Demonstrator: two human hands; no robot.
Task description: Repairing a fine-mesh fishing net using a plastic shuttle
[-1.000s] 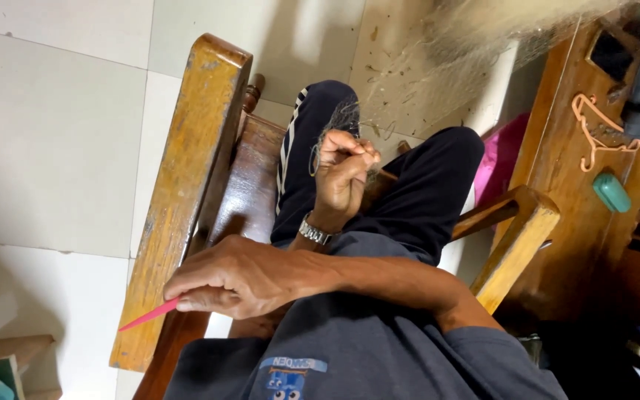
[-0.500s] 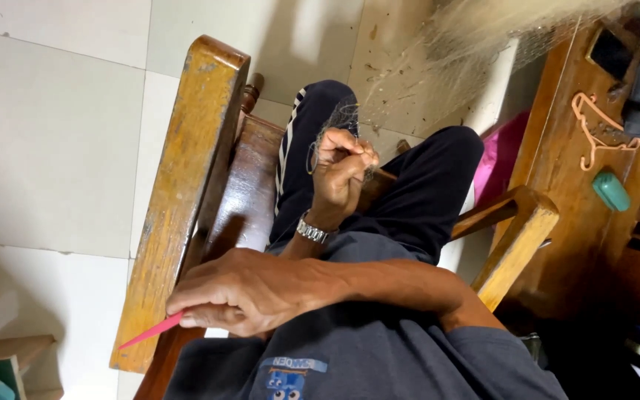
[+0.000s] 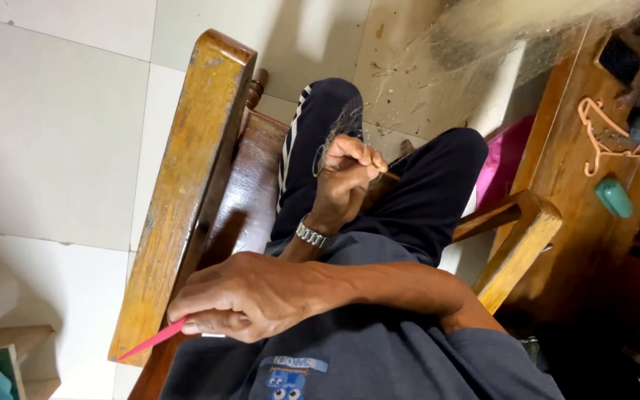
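White floor tiles [image 3: 53, 133]: they fill the left of the frame and run on behind your knees at the top.
Wooden chair [image 3: 187, 185]: you sit in it, one broad arm slanting down the left of centre, the other at lower right.
Dark trousers [image 3: 424, 185]: your knees point to the top centre.
Right hand [image 3: 250, 296]: low and left of centre, its forearm crossing your lap from the right; the fingers are curled tight round the pink stick.
Left hand [image 3: 346, 178]: at the centre over your knee, watch [image 3: 310, 234] on the wrist; finger and thumb are pinched on fine netting and on the end of a thin brown sliver.
Fine netting [image 3: 335, 130]: a grey wisp just above the left hand, touching the trouser leg; a wider haze spreads toward the upper right.
Pink stick [image 3: 150, 342]: it pokes out lower left from your right fist, over the chair arm.
Progress: the netting is gripped and the stick is drawn well apart from it; how much is worked or left cannot be told.
Change: your right hand and the stick sit lower in the frame than a second ago; the left hand has held its place at the knee.
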